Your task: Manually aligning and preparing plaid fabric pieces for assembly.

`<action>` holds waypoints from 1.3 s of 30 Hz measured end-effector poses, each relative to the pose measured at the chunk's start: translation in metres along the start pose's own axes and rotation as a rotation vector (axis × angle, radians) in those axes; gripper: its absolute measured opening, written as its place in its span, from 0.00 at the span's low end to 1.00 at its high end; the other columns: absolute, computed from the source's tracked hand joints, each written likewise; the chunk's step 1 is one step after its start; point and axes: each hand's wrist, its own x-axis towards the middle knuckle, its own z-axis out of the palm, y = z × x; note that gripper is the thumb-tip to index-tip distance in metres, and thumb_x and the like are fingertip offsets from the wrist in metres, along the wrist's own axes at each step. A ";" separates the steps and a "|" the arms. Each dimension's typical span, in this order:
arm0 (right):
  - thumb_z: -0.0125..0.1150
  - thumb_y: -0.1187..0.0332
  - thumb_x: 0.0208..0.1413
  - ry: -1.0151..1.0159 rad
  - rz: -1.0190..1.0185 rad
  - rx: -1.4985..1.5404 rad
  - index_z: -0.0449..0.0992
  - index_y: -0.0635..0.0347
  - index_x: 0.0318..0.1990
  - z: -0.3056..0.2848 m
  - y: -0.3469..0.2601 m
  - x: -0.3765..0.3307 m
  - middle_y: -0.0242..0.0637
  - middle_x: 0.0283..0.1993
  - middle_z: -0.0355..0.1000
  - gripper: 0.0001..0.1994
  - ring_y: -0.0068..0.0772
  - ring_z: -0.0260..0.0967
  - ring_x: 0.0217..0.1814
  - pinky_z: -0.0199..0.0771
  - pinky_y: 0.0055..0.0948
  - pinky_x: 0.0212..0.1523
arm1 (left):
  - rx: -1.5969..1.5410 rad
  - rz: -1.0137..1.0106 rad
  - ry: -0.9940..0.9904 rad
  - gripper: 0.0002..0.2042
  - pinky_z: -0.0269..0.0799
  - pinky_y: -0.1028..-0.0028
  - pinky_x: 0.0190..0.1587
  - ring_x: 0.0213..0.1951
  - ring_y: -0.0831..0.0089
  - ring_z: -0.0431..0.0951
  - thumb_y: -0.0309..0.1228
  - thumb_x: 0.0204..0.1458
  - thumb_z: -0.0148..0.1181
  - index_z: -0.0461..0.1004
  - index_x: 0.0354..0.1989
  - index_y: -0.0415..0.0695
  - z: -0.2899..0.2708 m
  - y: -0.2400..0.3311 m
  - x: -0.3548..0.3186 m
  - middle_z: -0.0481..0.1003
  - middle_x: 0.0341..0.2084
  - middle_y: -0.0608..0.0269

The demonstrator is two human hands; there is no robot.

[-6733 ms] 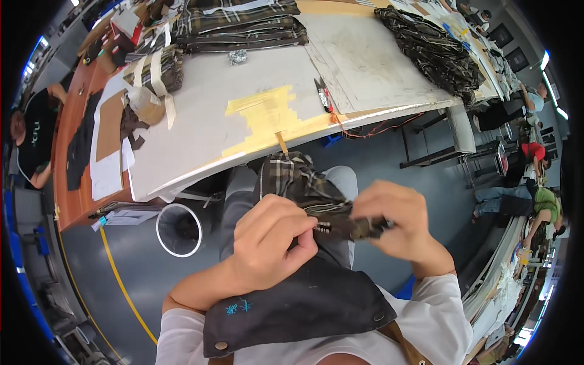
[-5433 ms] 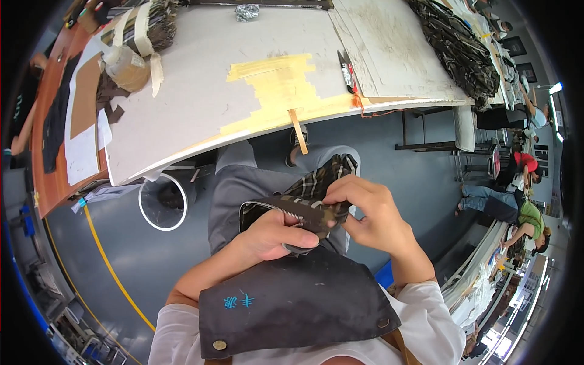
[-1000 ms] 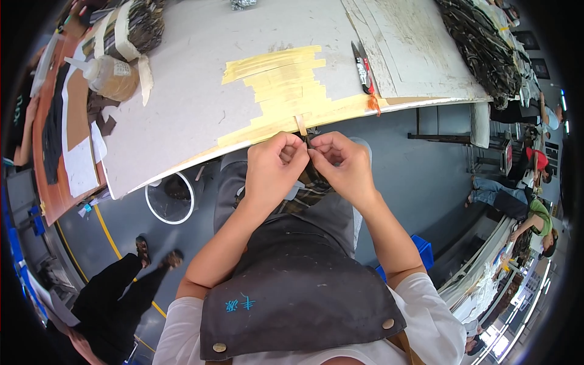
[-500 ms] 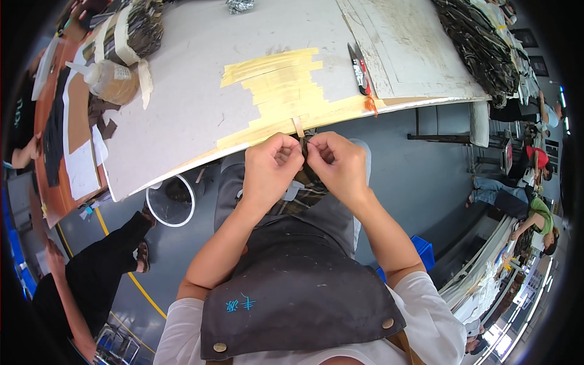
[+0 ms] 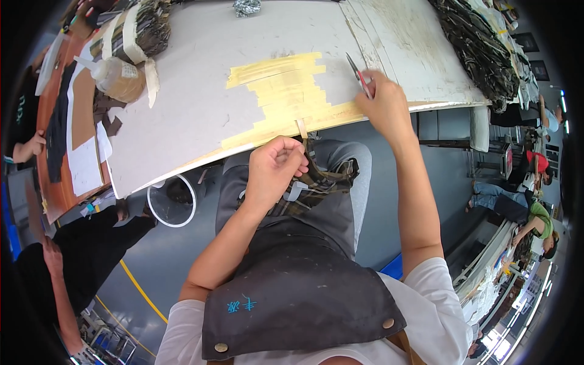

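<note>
My right hand (image 5: 387, 104) is closed on a small pair of thread snips (image 5: 359, 75) with red and black parts, at the table's near edge. Their pointed tip aims away from me over the board. My left hand (image 5: 275, 172) is closed in a pinch above my lap, its fingertips beside a narrow plaid fabric strip (image 5: 310, 156). What those fingers hold, if anything, is hidden. The strip hangs below a small tan tab (image 5: 301, 128) at the table edge. More dark plaid fabric (image 5: 322, 182) lies across my lap.
Yellow tape (image 5: 283, 91) covers part of the grey board (image 5: 188, 91). A squeeze bottle (image 5: 118, 79) and a bound fabric bundle (image 5: 146, 30) stand left; dark fabric (image 5: 471, 48) is piled right. A white-rimmed bin (image 5: 193, 210) sits below. Co-workers are at both sides.
My right hand has left the strip, moved right and away from me, and taken hold of the snips. My left hand has stayed near the strip, its fingers still pinched.
</note>
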 end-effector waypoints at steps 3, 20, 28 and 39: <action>0.52 0.71 0.49 -0.102 -0.028 0.266 0.68 0.67 0.39 0.001 -0.013 -0.036 0.40 0.23 0.66 0.11 0.37 0.62 0.21 0.64 0.30 0.25 | -0.024 -0.013 -0.006 0.04 0.70 0.82 0.28 0.24 0.80 0.74 0.23 0.52 0.51 0.71 0.31 0.35 0.000 0.000 0.000 0.74 0.22 0.63; 0.36 0.49 0.62 -0.868 0.675 1.185 0.66 0.60 0.33 0.005 -0.031 -0.103 0.25 0.18 0.53 0.22 0.14 0.43 0.12 0.41 0.16 0.12 | -0.074 0.035 0.012 0.05 0.71 0.82 0.28 0.24 0.80 0.74 0.24 0.53 0.52 0.71 0.33 0.34 0.003 -0.004 -0.003 0.74 0.22 0.63; 0.44 0.53 0.60 -0.827 0.624 1.376 0.66 0.61 0.34 0.012 -0.029 -0.092 0.24 0.18 0.54 0.18 0.12 0.45 0.12 0.42 0.16 0.11 | -0.070 0.042 0.022 0.04 0.69 0.81 0.28 0.23 0.79 0.72 0.24 0.54 0.51 0.70 0.33 0.35 0.005 -0.006 -0.003 0.73 0.22 0.63; 0.63 0.71 0.47 -0.027 -0.020 0.554 0.73 0.66 0.34 0.012 -0.036 -0.058 0.37 0.24 0.71 0.09 0.24 0.69 0.24 0.69 0.21 0.27 | -0.086 0.030 0.032 0.05 0.69 0.81 0.28 0.23 0.79 0.72 0.25 0.55 0.50 0.70 0.32 0.35 0.004 -0.008 -0.005 0.73 0.21 0.62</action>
